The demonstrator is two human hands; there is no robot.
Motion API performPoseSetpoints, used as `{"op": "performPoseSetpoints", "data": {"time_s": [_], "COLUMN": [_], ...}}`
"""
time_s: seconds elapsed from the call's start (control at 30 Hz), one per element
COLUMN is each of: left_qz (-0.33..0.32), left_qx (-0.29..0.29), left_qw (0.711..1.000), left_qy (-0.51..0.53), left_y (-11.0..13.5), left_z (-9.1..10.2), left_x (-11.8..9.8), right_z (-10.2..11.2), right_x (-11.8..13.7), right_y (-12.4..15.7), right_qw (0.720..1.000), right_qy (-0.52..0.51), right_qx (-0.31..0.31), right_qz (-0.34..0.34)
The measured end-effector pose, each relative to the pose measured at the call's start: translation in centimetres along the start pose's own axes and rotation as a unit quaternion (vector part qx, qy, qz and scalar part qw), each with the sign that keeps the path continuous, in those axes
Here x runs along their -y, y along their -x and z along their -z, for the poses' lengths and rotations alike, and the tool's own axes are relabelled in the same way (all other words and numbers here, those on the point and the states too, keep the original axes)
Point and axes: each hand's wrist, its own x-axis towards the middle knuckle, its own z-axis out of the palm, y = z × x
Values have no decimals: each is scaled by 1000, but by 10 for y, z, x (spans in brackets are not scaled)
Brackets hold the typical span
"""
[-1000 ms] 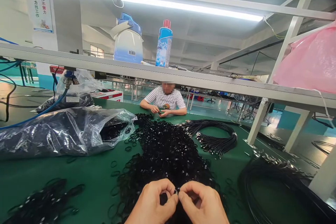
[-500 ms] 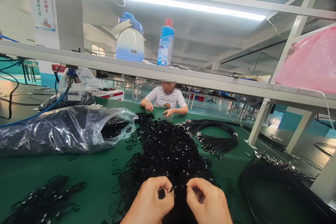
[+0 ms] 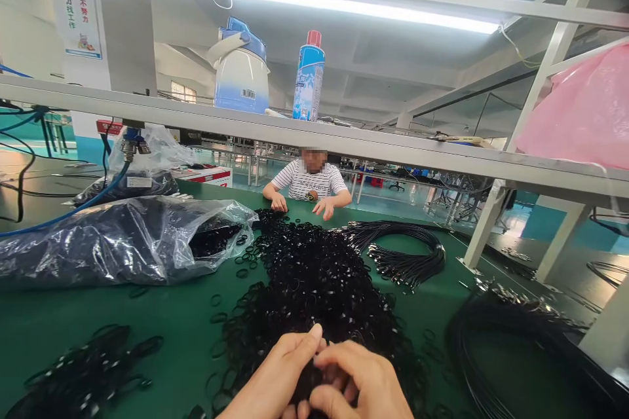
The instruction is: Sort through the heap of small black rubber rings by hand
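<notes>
Big heap of small, thin black rings down the middle of the flat green surface, with the left hand and right hand close together over its near end, fingers curled, honestly can't tell if either's holding anything. Crinkly clear plastic bag lies left of it, coiled black cables right.

Heap of thin black rings: small closed loops, mostly round, glossy with bright white glints; piled loosely and overlapping in all directions, forming a long band down the green tabletop; near end lies beneath and around left hand and right hand, fingers bent close together; any ring between them too obscured to tell; single loops lie flat, scattered along the heap's left edge.
</notes>
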Motion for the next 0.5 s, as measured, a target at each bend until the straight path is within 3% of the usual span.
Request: {"op": "performPoseSetpoints", "data": {"time_s": [0.17, 0.37, 0.5], "left_qz": [-63, -55, -57], "left_qx": [79, 92, 83], "left_qw": [995, 994, 995], "left_qy": [-10, 3, -5], "left_y": [-2, -5, -3], "left_z": [2, 6, 4], "left_x": [-4, -4, -5], "right_z": [6, 15, 8], "right_x": [-11, -21, -23], "right_y": [-5, -10, -10], "right_qw": [993, 986, 983], "right_qy": [-97, -147, -149], "right_qx": [-39, -17, -59], "right_qz": [-55, -76, -89]}}
